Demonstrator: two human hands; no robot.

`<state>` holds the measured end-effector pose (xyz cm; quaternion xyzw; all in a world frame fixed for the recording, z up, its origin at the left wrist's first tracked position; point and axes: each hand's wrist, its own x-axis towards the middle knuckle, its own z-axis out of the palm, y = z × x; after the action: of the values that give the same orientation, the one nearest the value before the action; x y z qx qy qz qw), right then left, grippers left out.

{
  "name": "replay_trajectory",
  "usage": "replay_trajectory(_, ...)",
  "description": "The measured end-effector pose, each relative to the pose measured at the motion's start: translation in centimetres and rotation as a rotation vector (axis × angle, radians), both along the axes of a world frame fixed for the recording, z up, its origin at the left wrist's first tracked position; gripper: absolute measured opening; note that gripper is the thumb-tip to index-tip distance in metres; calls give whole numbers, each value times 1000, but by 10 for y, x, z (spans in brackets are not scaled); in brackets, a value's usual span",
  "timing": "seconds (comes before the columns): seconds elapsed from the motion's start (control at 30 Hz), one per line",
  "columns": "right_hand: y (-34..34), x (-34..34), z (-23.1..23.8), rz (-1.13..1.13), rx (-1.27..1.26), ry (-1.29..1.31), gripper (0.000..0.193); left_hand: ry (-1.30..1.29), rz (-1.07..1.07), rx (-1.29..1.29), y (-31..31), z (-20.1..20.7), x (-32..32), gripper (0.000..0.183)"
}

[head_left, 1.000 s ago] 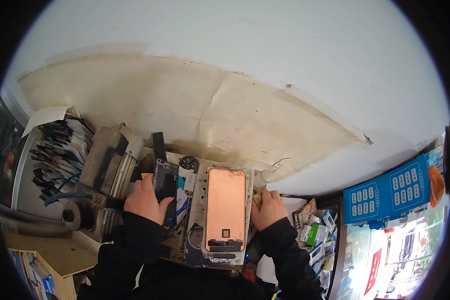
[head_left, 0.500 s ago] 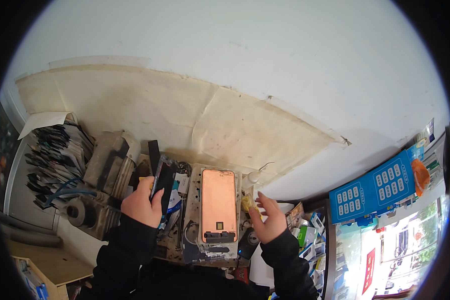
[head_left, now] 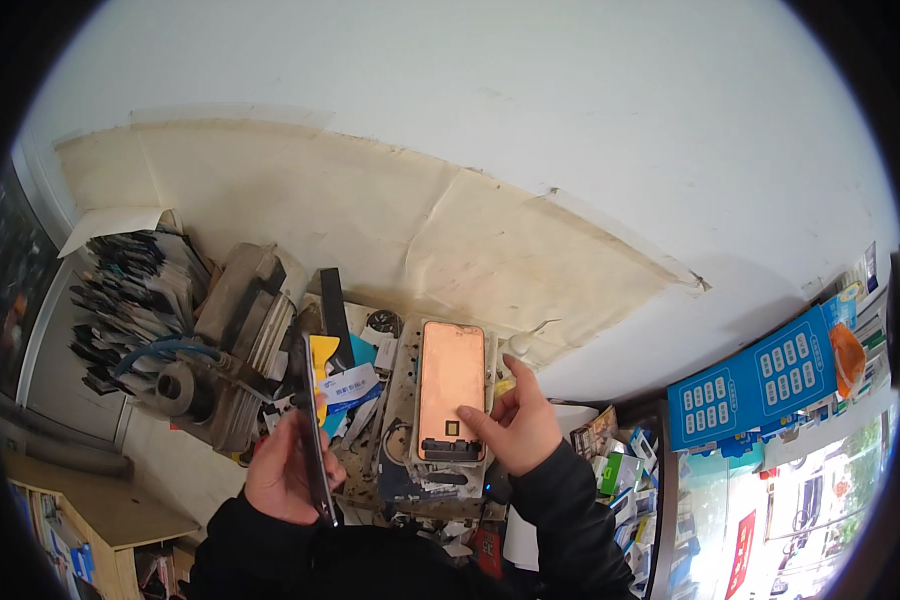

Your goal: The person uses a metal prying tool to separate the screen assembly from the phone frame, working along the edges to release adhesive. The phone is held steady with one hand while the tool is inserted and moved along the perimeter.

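My left hand (head_left: 285, 475) is closed round a dark phone body (head_left: 317, 450), held upright and nearly edge-on at the left of the bench. A phone screen panel (head_left: 452, 385) with a copper-coloured back lies flat on a worn, stained block (head_left: 398, 430) in the middle. It has a small square part and a black strip near its lower end. My right hand (head_left: 520, 430) is at the panel's right side, its thumb over the lower right edge and its index finger stretched away. Something yellow (head_left: 506, 386) shows beside that hand, mostly hidden.
Left of the block lie a blue-and-white card (head_left: 353, 388), a yellow piece (head_left: 322, 355) and a black bar (head_left: 336, 315). Farther left stand a dusty machine (head_left: 235, 320) and packed thin sleeves (head_left: 135, 290). A white bottle with a bent nozzle (head_left: 518, 347) stands behind; several small boxes (head_left: 615, 470) fill the right.
My left hand has come nearer and turned the phone body edge-on. My right hand has moved left from the crumpled yellow thing, its thumb now on the screen panel. The view has shifted slightly.
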<state>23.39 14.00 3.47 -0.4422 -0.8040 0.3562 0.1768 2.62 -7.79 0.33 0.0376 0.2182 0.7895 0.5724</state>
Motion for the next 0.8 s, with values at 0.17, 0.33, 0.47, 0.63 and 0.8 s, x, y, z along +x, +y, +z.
replay_trajectory(0.17, 7, -5, 7, 20, -33, 58, 86, 30, -202, 286, -19, -37, 14, 96)
replay_trajectory(0.33, -12, -30, 26, -96, 272, -228, 91, -61, -399, 495, -25, -49, 5, 97)
replay_trajectory(0.47, -23, -65, 46, -217, 215, -517, 100, -293, -569, 507, -41, -48, -14, 98)
replay_trajectory(0.63, -29, -86, 64, -350, 37, -681, 107, -243, -891, 421, -70, -53, -57, 104)
replay_trajectory(0.8, -25, -93, 58, -418, 85, -780, 103, -137, -1070, 316, -92, -60, -87, 103)
